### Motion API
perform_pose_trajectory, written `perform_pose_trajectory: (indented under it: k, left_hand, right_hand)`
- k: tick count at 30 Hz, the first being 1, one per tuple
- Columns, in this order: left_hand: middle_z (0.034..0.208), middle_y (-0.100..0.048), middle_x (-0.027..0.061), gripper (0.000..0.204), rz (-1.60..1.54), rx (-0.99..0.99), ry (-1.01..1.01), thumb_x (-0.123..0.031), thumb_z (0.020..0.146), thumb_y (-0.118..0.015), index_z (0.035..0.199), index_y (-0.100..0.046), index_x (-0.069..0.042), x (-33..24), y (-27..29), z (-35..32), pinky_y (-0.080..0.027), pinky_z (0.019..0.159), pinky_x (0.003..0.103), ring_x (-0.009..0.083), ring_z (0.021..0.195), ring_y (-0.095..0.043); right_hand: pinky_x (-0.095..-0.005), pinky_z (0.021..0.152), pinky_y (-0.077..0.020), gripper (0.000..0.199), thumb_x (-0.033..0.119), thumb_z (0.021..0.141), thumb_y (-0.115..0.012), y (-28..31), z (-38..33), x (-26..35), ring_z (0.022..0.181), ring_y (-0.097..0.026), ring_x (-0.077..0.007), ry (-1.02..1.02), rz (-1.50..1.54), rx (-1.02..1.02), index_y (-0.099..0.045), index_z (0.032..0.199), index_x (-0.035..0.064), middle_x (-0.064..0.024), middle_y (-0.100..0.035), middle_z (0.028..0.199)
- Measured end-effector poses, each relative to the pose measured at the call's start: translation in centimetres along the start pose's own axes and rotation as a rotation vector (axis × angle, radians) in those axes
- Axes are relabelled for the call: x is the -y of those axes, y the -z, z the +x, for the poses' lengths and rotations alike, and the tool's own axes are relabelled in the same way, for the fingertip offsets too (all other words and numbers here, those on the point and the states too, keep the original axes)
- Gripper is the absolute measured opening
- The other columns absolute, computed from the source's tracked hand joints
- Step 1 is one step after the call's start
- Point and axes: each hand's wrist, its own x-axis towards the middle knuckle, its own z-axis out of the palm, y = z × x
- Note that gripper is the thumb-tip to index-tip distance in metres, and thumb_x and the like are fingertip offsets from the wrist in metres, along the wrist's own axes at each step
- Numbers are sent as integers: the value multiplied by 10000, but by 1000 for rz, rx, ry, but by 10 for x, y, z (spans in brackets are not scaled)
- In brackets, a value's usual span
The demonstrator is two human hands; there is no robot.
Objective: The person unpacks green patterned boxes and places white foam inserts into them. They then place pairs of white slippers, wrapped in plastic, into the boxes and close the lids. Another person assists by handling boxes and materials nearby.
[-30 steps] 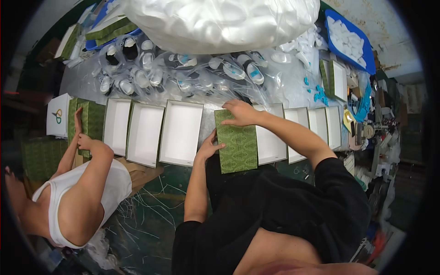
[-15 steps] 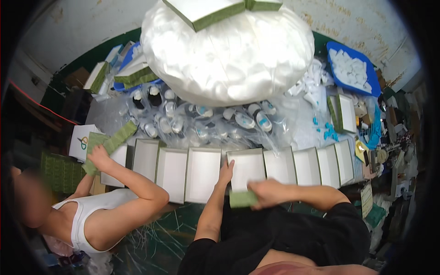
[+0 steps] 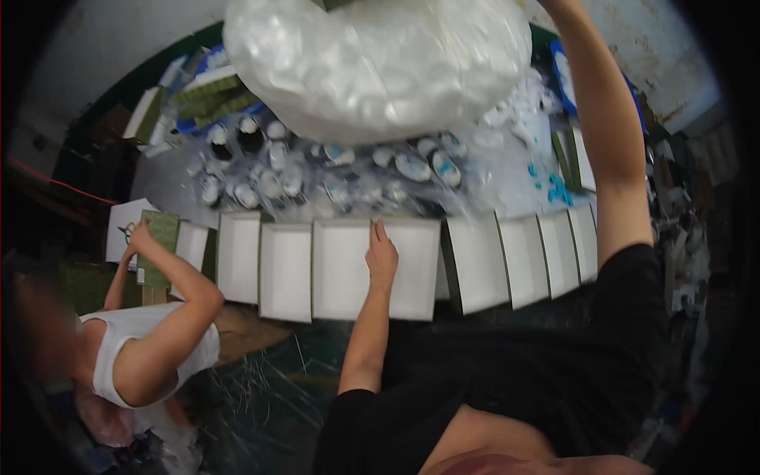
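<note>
My left hand (image 3: 381,260) is closed at the far edge of two open white-lined boxes, its fingers pinching where their walls meet. The left box (image 3: 340,273) and the right box (image 3: 413,273) stand side by side, both with nothing inside. My right arm stretches far forward and up on the right. Only part of my right hand (image 3: 559,5) shows at the top edge, its fingers cut off, so what it holds is hidden. Beyond the boxes lie several wrapped shoes (image 3: 413,166) in clear plastic.
More open boxes (image 3: 477,261) continue the row on both sides. A huge white bag (image 3: 380,71) bulges over the far table. At left, a co-worker's hand (image 3: 141,236) holds a green lid (image 3: 161,252) and scissors (image 3: 128,231). Blue bits (image 3: 559,190) lie at right.
My right hand has swung from near my body, where it held a green box part, up to the far right. The two boxes by my left hand now stand closer together.
</note>
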Motion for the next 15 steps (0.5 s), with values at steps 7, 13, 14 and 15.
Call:
perform_pose_trajectory:
  k: [7,13,14,15]
  left_hand:
    - [1386,-449,275,738,329,-219,32,-188,828,-728,1468,-402,-16,-1,21,-52,-439,1009,504,446,1229,-495]
    - [1163,-650,279,530,180,299,229,-113,925,-541,1430,-430,4,68,-22,-39,-543,844,518,419,954,-681]
    - [965,-706,246,440,250,261,147,-90,949,-467,1378,-477,11,71,-32,-41,-548,790,521,413,862,-694]
    - [887,-712,230,382,275,232,129,-81,948,-464,1315,-520,7,61,-20,-44,-549,738,521,414,789,-696]
  right_hand:
    - [-456,928,-504,349,-43,775,-584,-139,39,-142,1073,-622,-410,-78,-493,346,-655,1111,20,-265,-665,1094]
    - [-462,1050,-431,475,29,792,-626,-77,6,-69,1222,-533,-426,-79,-180,34,-588,1263,-12,-282,-592,1263]
    - [-460,1077,-409,485,82,826,-633,-65,-21,-114,1242,-516,-419,-39,-276,-80,-558,1295,-15,-275,-575,1292]
    - [-459,1076,-411,447,103,853,-616,-52,-59,-125,1240,-523,-408,137,-269,-105,-576,1289,14,-265,-585,1281]
